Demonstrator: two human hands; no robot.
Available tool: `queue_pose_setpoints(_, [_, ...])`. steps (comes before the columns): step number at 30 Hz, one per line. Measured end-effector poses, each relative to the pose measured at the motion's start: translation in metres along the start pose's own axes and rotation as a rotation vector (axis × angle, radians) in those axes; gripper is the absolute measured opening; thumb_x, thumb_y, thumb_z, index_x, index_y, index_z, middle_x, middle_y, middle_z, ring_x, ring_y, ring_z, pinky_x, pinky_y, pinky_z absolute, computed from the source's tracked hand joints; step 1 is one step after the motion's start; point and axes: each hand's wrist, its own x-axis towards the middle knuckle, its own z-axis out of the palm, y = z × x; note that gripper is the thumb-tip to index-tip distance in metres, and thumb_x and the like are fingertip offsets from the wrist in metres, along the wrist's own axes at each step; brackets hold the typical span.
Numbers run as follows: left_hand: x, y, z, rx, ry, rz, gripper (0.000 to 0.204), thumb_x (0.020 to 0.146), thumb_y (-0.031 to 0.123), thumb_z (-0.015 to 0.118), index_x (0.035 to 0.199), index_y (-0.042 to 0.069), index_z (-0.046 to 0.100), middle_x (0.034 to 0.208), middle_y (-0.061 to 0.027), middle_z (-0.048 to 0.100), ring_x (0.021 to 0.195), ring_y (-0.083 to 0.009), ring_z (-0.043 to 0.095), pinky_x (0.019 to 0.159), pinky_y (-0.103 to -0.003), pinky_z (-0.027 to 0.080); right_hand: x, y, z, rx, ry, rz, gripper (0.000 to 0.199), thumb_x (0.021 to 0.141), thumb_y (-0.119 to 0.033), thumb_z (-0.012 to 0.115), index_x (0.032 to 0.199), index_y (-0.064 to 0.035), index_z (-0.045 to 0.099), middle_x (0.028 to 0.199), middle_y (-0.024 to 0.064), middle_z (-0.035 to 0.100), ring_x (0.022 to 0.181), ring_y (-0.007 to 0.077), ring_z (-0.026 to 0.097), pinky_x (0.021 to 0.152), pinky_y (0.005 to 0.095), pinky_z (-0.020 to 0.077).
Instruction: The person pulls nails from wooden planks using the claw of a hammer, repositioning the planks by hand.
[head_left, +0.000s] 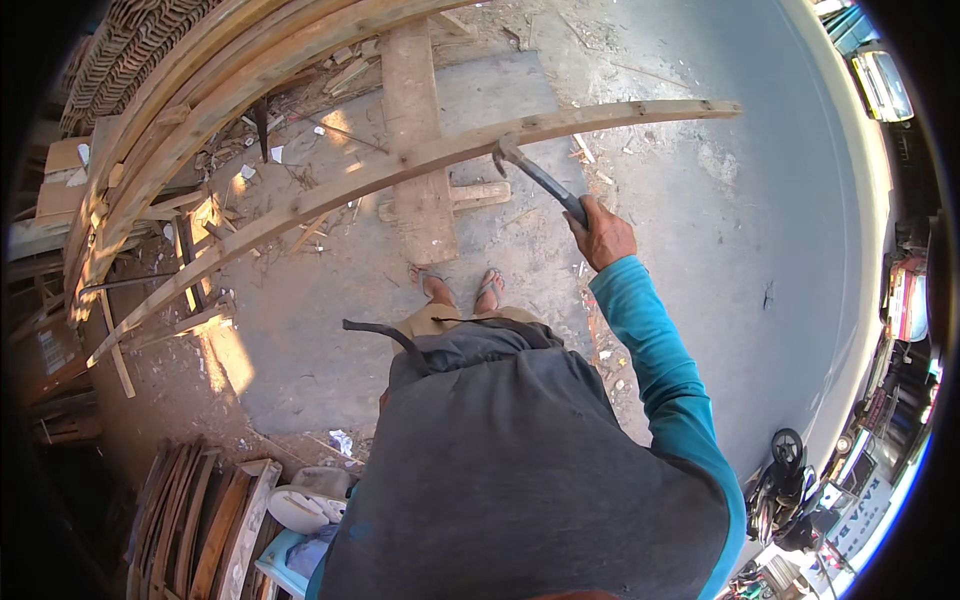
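Your right hand (603,236) has its fingers wrapped tight on the dark handle of a hammer (538,177), its metal claw head hooked against the long rough wooden plank (400,170), angled for leverage. The plank rests across a thick wooden block (420,150) on the dusty concrete floor (700,220). Left hand out of sight.

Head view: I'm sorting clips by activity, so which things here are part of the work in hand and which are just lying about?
In use:
right hand
hammer, its head at the long wooden batten
thick plank under the batten

Lying about:
stacked battens
wood offcuts
leaning boards
parked motorbike

The left hand is out of sight.
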Motion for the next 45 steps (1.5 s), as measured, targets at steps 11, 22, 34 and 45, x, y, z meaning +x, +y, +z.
queue_pose_setpoints(11, [0.093, 0.075, -0.07, -0.4, -0.032, 0.053, 0.029, 0.094, 0.027, 0.069, 0.109, 0.002, 0.067, 0.087, -0.0032, 0.066, 0.075, -0.0117, 0.061, 0.067, -0.026, 0.05, -0.017, -0.071, -0.013, 0.152, 0.125, -0.228, 0.036, 0.088, -0.03, 0.074, 0.115, -0.0124, 0.057, 0.084, 0.0104, 0.059, 0.072, 0.0305, 0.067, 0.058, 0.0419, 0.0546])
queue_pose_setpoints(22, [0.102, 0.078, -0.079, -0.495, 0.06, 0.024, 0.035, 0.096, 0.031, 0.068, 0.115, 0.002, 0.067, 0.094, -0.0054, 0.07, 0.083, -0.0156, 0.067, 0.073, -0.03, 0.053, -0.002, -0.002, 0.005, 0.011, 0.145, 0.208, 0.033, 0.097, -0.036, 0.064, 0.117, -0.0112, 0.058, 0.092, 0.0171, 0.065, 0.074, 0.0404, 0.068, 0.063, 0.0491, 0.0553])
queue_pose_setpoints(34, [0.059, 0.068, -0.057, -0.169, 0.013, 0.024, 0.035, 0.095, 0.033, 0.069, 0.114, 0.003, 0.068, 0.094, -0.0051, 0.071, 0.082, -0.0145, 0.067, 0.072, -0.029, 0.053, -0.019, -0.052, 0.007, 0.452, 0.143, 0.382, 0.042, 0.095, -0.042, 0.067, 0.118, -0.0069, 0.061, 0.092, 0.0196, 0.071, 0.08, 0.0341, 0.07, 0.073, 0.0432, 0.0539])
queue_pose_setpoints(45, [0.067, 0.066, -0.062, -0.617, 0.095, -0.033, 0.035, 0.096, 0.032, 0.069, 0.115, 0.003, 0.068, 0.092, -0.0049, 0.071, 0.081, -0.0132, 0.066, 0.071, -0.029, 0.053, 0.015, -0.009, 0.024, 1.66, -0.212, 0.812, 0.046, 0.101, -0.052, 0.054, 0.091, -0.0063, 0.052, 0.062, -0.0032, 0.039, 0.045, 0.0086, 0.037, 0.042, 0.0259, 0.0326])
